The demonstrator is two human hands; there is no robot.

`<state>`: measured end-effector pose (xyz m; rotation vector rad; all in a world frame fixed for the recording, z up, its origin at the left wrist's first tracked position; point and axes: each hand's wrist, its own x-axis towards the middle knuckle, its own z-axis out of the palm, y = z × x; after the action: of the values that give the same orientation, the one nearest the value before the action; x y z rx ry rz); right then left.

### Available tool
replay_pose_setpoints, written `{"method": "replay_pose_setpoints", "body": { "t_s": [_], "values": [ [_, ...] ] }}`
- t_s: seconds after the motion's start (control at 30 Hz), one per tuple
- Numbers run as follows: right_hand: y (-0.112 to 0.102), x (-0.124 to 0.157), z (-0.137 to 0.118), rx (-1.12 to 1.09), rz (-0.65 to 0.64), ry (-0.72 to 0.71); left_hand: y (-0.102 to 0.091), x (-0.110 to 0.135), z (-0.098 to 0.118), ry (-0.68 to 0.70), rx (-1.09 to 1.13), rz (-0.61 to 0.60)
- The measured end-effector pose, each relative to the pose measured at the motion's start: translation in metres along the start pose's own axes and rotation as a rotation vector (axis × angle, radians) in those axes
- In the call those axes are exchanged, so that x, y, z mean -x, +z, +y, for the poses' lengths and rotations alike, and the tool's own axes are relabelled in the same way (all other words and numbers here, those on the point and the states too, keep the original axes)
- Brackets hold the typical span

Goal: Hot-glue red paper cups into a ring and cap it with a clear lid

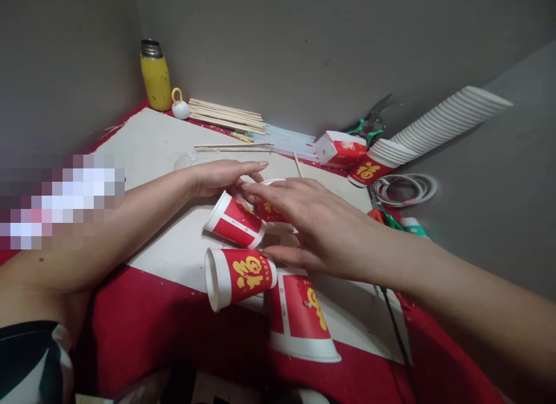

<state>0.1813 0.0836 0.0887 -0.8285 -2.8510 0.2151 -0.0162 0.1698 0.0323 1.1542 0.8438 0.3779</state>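
Observation:
Several red and white paper cups [249, 276] with yellow characters lie on their sides, fanned out in a ring with their bases turned inward. At the far side my left hand [223, 178] reaches over them, its index finger stretched out and its lower fingers bent against a cup [238, 219]. From the right, my right hand [317, 219] spans the cluster, thumb toward the near cups and fingers over the far cup [271, 210]. It partly hides the far cup and the middle. The nearest cup [299, 317] points its rim toward me.
A white board [160, 248] lies on the red tabletop [143, 329]. Along the back are a yellow bottle [155, 83], its white cap [180, 109], wooden sticks [228, 116], glue sticks [286, 140], pliers [369, 129], stacked paper cups [452, 117] and a coiled cable [403, 190].

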Motion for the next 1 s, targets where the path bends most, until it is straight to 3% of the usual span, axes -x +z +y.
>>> {"method": "replay_pose_setpoints", "body": {
  "t_s": [0.33, 0.77, 1.0],
  "values": [
    [0.004, -0.006, 0.009, 0.082, -0.077, -0.048, 0.000, -0.002, -0.002, 0.047, 0.002, 0.004],
    [0.022, -0.010, 0.011, 0.188, -0.042, -0.081, 0.000, -0.002, -0.004, 0.056, -0.037, 0.103],
    [0.025, -0.012, 0.011, 0.257, -0.026, -0.085, -0.001, -0.005, -0.006, 0.040, 0.021, 0.059]
  ]
}}
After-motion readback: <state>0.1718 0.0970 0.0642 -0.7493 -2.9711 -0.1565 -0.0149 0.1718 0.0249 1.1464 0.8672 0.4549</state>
